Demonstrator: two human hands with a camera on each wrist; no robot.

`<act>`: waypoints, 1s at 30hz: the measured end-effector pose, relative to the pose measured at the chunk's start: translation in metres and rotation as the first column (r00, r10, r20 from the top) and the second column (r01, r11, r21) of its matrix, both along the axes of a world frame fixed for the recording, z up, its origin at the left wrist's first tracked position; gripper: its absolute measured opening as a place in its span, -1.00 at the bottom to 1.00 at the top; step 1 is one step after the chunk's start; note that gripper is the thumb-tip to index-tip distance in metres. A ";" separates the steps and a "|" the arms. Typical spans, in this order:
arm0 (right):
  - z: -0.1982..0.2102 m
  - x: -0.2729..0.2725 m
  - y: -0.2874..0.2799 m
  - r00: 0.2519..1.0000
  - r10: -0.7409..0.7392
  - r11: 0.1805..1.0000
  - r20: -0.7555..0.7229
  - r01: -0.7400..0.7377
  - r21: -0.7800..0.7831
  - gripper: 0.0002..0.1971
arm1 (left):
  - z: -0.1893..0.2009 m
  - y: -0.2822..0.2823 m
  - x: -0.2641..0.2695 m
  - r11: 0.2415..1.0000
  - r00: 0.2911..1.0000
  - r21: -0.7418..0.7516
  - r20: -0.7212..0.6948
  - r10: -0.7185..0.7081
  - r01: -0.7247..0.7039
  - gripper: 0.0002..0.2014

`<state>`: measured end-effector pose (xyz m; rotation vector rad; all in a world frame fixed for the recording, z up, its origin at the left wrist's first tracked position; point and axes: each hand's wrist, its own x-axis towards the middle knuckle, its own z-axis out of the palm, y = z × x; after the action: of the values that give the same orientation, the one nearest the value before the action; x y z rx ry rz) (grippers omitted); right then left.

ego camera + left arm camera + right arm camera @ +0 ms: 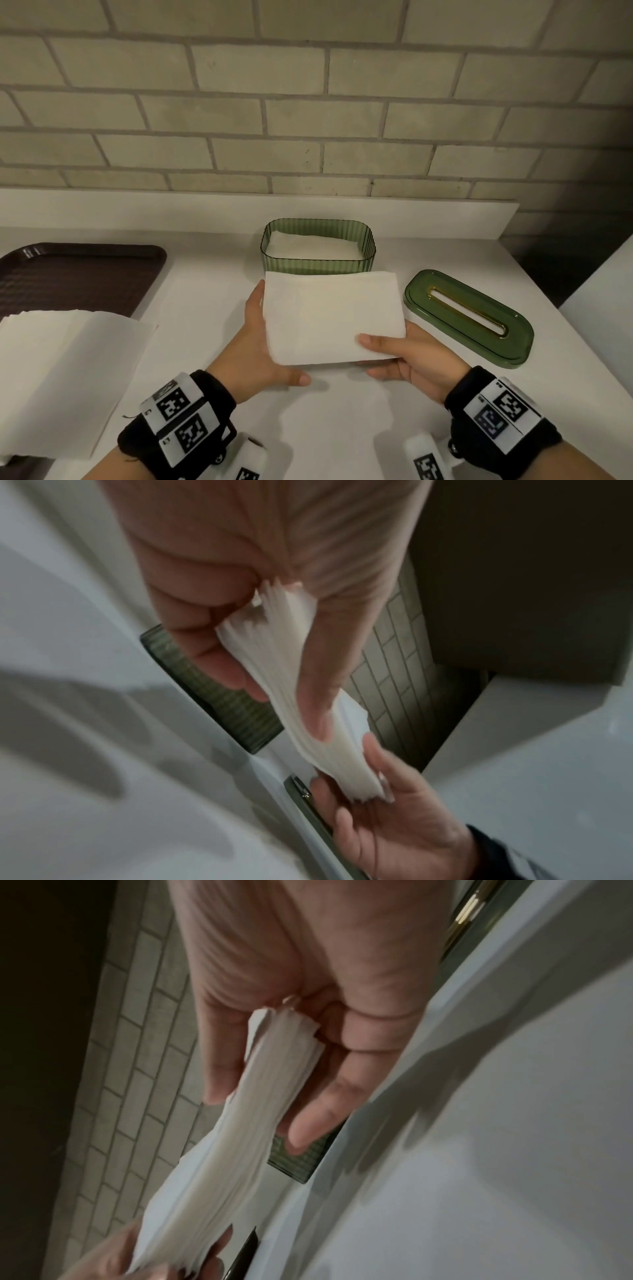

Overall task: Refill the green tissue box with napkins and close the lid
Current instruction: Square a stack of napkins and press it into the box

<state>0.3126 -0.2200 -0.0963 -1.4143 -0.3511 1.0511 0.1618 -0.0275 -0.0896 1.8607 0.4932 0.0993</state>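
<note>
Both hands held a folded stack of white napkins (330, 317) level above the white table (342, 421), just in front of the green tissue box (317, 263). The left hand (260, 342) gripped the stack's left end, thumb underneath at the near edge and fingers along the side. The right hand (411, 359) pinched the near right corner, thumb on top and fingers beneath. In the wrist views the many layers of the stack showed edge-on, squeezed between thumb and fingers of each hand. The box stood open near the brick wall (308, 102), with white napkins (313, 245) already lying inside it. Its green lid (469, 317), with a long slot, lay flat on the table to the right of the box, apart from it. At the left a further pile of napkins (65, 370) lay partly over a dark brown tray (78, 274).
</note>
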 end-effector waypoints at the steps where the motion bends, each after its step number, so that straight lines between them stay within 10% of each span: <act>1: 0.002 0.001 0.000 1.000 -0.003 1.000 0.009 0.003 0.011 -0.46 | 0.000 0.001 0.001 1.000 1.000 0.019 0.017 0.006 -0.007 0.35; 7: 0.014 0.009 -0.001 0.997 -0.033 0.992 -0.076 0.042 0.122 -0.25 | 0.001 0.004 0.001 0.999 0.998 -0.024 0.047 0.043 -0.042 0.34; 17: 0.025 0.007 0.008 0.988 -0.058 0.997 -0.142 0.066 0.049 -0.59 | 0.002 0.007 -0.003 0.947 1.000 -0.321 0.016 0.012 -0.006 0.65; 22: 0.029 0.005 0.010 0.990 -0.013 0.998 -0.141 0.021 0.056 -0.53 | 0.011 0.016 -0.001 0.810 0.998 -0.584 -0.022 0.053 -0.056 -0.05; 30: 0.030 -0.013 0.015 0.909 -0.062 0.984 -0.413 0.125 0.127 -0.42 | 0.011 0.024 0.001 0.624 0.908 -0.738 0.405 0.105 0.258 -0.35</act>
<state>0.2996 -0.2053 -0.0668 -1.0329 -0.0538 1.1834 0.1630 -0.0036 -0.0786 0.9327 0.0999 0.1824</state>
